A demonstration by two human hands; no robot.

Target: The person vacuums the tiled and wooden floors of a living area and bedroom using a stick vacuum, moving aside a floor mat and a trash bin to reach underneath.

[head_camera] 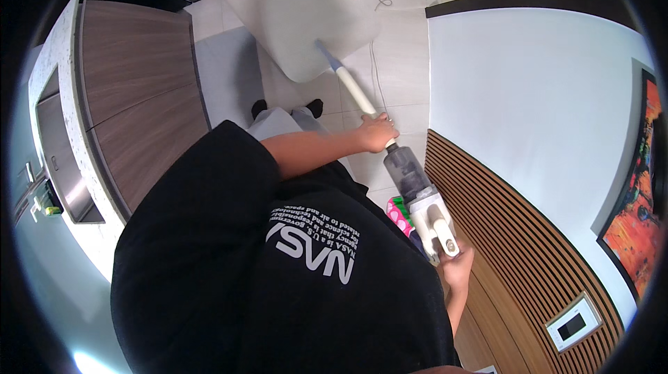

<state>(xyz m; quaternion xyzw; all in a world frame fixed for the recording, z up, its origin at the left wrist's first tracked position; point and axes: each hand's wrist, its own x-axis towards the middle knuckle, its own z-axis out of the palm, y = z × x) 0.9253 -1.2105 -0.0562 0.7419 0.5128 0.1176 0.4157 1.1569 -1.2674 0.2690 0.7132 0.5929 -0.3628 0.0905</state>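
A white stick vacuum cleaner (419,186) slants across the front of my body. My left hand (378,133) is wrapped around its pale tube, just above the clear dust bin (406,170). Lower down, my right hand (458,264) holds the handle end, its fingers partly hidden behind the white body. The narrow grey-blue crevice nozzle (327,54) at the tube's far end points away from me. Its tip lies over a pale, round-cornered surface (297,24), perhaps a table top or a mat; whether they touch, I cannot tell.
Wood-grain cabinets (138,55) and a speckled counter with a sink (70,160) line the left. A slatted wood panel (501,238) and a white wall (501,92) run along the right. A thin cable (373,68) trails over the tiled floor. A pink-and-green package (397,215) sits behind the vacuum.
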